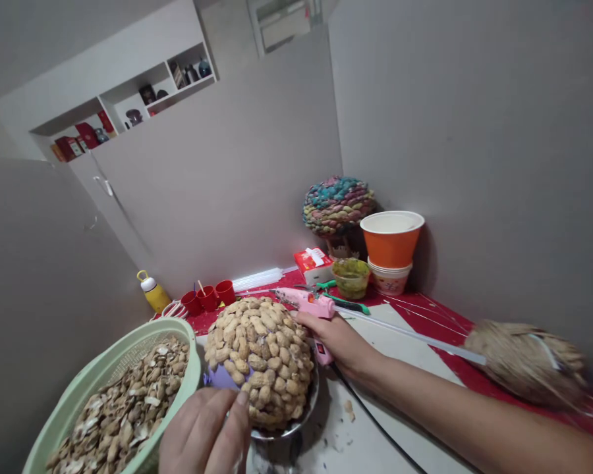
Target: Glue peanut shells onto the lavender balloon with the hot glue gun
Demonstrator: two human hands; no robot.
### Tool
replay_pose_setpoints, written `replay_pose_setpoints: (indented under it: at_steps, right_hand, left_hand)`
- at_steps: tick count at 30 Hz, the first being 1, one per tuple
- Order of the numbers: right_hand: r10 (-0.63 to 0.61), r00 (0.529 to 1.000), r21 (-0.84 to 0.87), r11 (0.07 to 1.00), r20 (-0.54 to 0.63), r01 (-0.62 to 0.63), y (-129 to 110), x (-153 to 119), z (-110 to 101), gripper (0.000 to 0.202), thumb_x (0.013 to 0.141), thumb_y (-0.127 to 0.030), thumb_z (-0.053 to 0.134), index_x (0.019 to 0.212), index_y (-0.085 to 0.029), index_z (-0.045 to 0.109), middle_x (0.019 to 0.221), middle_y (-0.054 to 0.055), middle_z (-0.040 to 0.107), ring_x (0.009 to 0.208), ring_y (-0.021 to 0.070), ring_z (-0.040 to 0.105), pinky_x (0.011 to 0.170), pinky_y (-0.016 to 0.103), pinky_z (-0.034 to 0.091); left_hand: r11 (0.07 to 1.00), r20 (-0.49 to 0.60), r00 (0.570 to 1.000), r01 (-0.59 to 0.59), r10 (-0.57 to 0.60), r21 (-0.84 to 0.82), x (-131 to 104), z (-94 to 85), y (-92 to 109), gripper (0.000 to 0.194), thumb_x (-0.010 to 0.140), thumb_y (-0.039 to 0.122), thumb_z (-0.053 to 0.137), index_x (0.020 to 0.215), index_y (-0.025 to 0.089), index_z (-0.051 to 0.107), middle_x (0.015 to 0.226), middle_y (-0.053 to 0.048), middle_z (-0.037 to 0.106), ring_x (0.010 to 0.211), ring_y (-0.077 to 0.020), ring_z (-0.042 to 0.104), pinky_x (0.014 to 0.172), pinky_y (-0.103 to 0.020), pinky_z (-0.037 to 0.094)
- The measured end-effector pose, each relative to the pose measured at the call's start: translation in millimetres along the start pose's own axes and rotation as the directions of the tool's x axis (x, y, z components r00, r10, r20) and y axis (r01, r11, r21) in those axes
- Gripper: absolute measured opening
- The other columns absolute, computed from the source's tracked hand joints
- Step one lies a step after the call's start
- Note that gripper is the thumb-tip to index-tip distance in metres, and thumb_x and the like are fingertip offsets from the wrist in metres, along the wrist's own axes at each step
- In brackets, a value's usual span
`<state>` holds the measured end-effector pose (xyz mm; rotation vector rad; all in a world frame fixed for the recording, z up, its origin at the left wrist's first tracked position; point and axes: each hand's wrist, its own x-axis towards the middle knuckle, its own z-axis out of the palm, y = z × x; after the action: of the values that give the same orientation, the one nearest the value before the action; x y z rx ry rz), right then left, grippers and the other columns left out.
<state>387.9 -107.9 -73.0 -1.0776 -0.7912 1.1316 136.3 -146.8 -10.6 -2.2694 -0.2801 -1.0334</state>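
Observation:
In my right hand (333,336) is a pink hot glue gun (306,303), my fingers wrapped round its grip. A long clear glue stick (405,332) sticks out of its back. Its nozzle points left, beyond a dome (264,349) covered in peanut shells. Purple surface (225,376) shows bare on the dome's left side, and the dome rests in a metal bowl (289,432). My left hand (205,431) is closed in a pinch at the dome's near left edge, close to the shells; whatever its fingertips hold is hidden.
A green basket (195,359) of peanut shells stands at left. Behind are red cups (207,299), a yellow bottle (153,294), glue sticks (259,279), a tissue pack (313,264), a bowl (350,280), an orange tub (393,243) and a colourful woven dome (337,205). Twine (524,362) lies right; a black cord (375,421) trails nearby.

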Motion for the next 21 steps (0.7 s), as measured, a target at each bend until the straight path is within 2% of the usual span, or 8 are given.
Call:
replay_pose_setpoints:
  at_steps: [3, 6, 9, 13, 17, 21]
  right_hand:
    - [-0.015, 1.0, -0.01, 1.0, -0.005, 0.015, 1.3, 2.6, -1.0, 0.021, 0.067, -0.038, 0.069, 0.07, -0.019, 0.06, 0.066, -0.001, 0.063, 0.066, 0.0171, 0.056, 0.063, 0.028, 0.043]
    - [-0.007, 1.0, -0.022, 1.0, -0.009, 0.007, 0.9, 3.2, -1.3, 0.021, 0.068, -0.038, 0.068, 0.071, -0.019, 0.061, 0.063, -0.002, 0.06, 0.062, 0.0159, 0.053, 0.058, 0.027, 0.039]
    - [0.004, 1.0, -0.029, 1.0, -0.009, -0.004, -0.7, 1.9, -1.3, 0.022, 0.067, -0.039, 0.069, 0.069, -0.019, 0.059, 0.057, -0.003, 0.054, 0.055, 0.0144, 0.046, 0.052, 0.026, 0.034]
    - [0.011, 1.0, -0.036, 0.999, -0.02, -0.011, -3.4, -0.9, -0.3, 0.027, 0.064, -0.04, 0.07, 0.062, -0.021, 0.051, 0.051, -0.006, 0.045, 0.047, 0.0113, 0.037, 0.045, 0.025, 0.026]
    - [0.02, 1.0, -0.042, 0.999, -0.013, -0.02, -5.3, -2.8, 1.3, 0.028, 0.064, -0.04, 0.068, 0.061, -0.021, 0.047, 0.05, -0.007, 0.041, 0.044, 0.0095, 0.032, 0.04, 0.024, 0.02]
    - [0.007, 1.0, -0.035, 0.999, -0.008, -0.008, -6.0, -3.1, 1.6, 0.027, 0.063, -0.041, 0.068, 0.064, -0.021, 0.05, 0.052, -0.006, 0.044, 0.047, 0.0105, 0.035, 0.042, 0.024, 0.023]
  left_hand:
    - [0.999, -0.026, 0.999, -0.029, 0.029, 0.021, -3.7, 18.6, -2.6, 0.018, 0.078, 0.0, 0.068, 0.096, 0.005, 0.068, 0.078, -0.014, 0.074, 0.073, -0.0193, 0.07, 0.068, -0.028, 0.058]
    - [0.999, -0.05, 0.998, -0.042, 0.043, 0.012, -7.5, 27.3, -6.8, 0.018, 0.079, 0.0, 0.066, 0.097, 0.003, 0.069, 0.08, -0.016, 0.073, 0.078, -0.0217, 0.07, 0.069, -0.031, 0.058]
    - [0.997, -0.022, 0.997, -0.078, 0.077, -0.012, -8.4, 26.5, -7.9, 0.019, 0.08, -0.001, 0.064, 0.098, 0.003, 0.069, 0.083, -0.017, 0.073, 0.081, -0.0231, 0.07, 0.07, -0.033, 0.059]
    - [0.995, 0.0, 0.995, -0.102, 0.102, -0.002, -1.9, 21.0, -4.6, 0.022, 0.076, -0.002, 0.068, 0.097, 0.006, 0.07, 0.081, -0.013, 0.075, 0.074, -0.0201, 0.071, 0.067, -0.028, 0.059]
    - [0.999, -0.003, 1.0, 0.005, -0.005, -0.046, 0.1, 18.6, -1.4, 0.023, 0.078, 0.001, 0.067, 0.1, 0.01, 0.069, 0.083, -0.012, 0.074, 0.075, -0.0191, 0.071, 0.067, -0.027, 0.059]
    - [0.966, 0.014, 0.977, 0.211, -0.211, -0.151, -3.9, 19.5, 2.0, 0.027, 0.08, 0.003, 0.066, 0.105, 0.016, 0.066, 0.088, -0.009, 0.072, 0.079, -0.0176, 0.07, 0.069, -0.026, 0.059]
